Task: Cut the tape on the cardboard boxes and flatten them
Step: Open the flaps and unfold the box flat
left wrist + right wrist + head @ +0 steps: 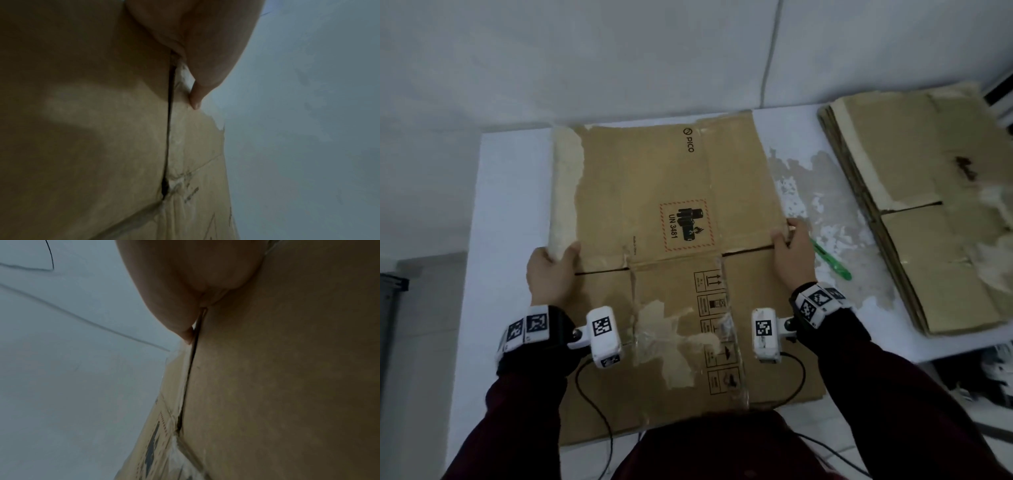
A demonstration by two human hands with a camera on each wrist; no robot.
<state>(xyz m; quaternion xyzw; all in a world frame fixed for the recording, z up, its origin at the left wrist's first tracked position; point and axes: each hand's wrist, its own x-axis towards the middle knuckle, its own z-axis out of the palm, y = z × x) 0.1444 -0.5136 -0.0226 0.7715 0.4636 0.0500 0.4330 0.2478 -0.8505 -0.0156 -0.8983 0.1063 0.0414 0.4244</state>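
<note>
A flattened brown cardboard box (654, 192) with a battery label lies on the white table (510, 205). Torn clear tape (732, 318) runs along its near half. My left hand (558, 260) grips the box's left edge where a slit separates two flaps, thumb on top. My right hand (787, 236) grips the right edge at the matching slit. In the left wrist view a fingertip (195, 100) presses the cardboard (92, 129) beside the dark slit. In the right wrist view a fingertip (186, 335) lies against the cardboard (287, 369). A green cutter (832, 260) lies just right of my right hand.
A stack of flattened boxes (928, 205) sits at the table's right end. The table top between it and the box has patches of peeled surface (825, 192). Black cables (592, 404) trail from my wrists over the box's near edge. A pale wall stands behind the table.
</note>
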